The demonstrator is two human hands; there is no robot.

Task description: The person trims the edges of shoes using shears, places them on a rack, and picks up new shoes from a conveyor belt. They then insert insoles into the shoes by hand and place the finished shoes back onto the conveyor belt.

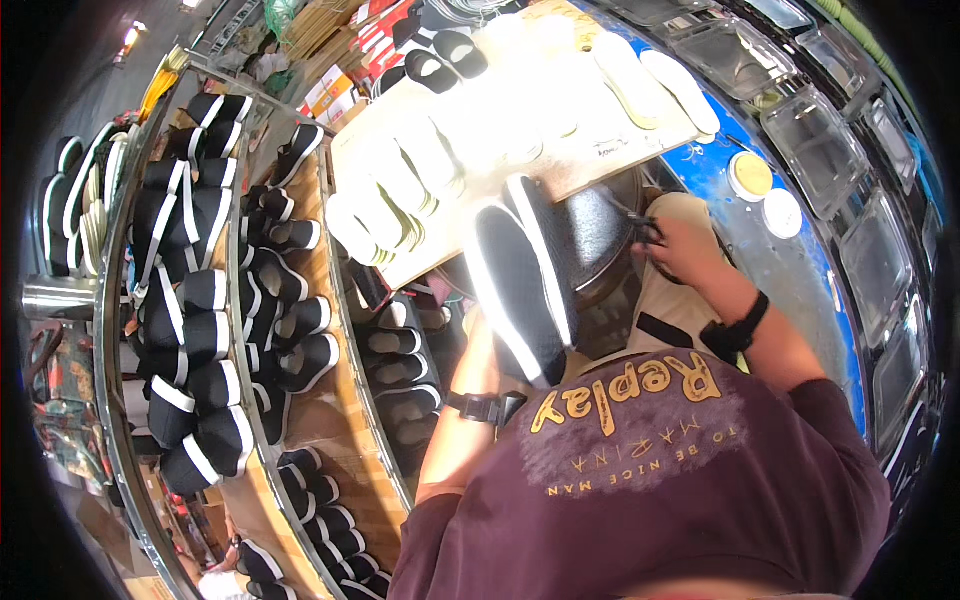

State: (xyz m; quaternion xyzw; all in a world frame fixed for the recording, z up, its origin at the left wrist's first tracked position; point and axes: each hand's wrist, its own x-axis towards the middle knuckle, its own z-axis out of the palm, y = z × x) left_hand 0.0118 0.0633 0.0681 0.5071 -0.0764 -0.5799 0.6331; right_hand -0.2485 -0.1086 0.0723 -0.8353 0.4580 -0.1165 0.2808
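Note:
My left hand (pixel 474 322) is mostly hidden behind a pair of black shoes (pixel 512 285) with white sole edges, held up together above my lap. The shoes stand nearly upright, toes toward the bright table, and the fingers gripping them do not show. To their right, my right hand (pixel 682 248) is closed round dark looped handles that look like scissors (pixel 648 230). The tips point toward a dark round surface (pixel 598 232) between my knees. Pale insoles (pixel 425 165) lie in stacks on the white tabletop (pixel 590 170) beyond the shoes.
Racks (pixel 335 300) at my left carry many black-and-white shoes (pixel 205 330). Two more shoes (pixel 445 62) sit at the table's far side. On the right, a blue bench (pixel 800 270) holds two round tubs (pixel 750 177), with clear plastic boxes (pixel 815 145) beyond it.

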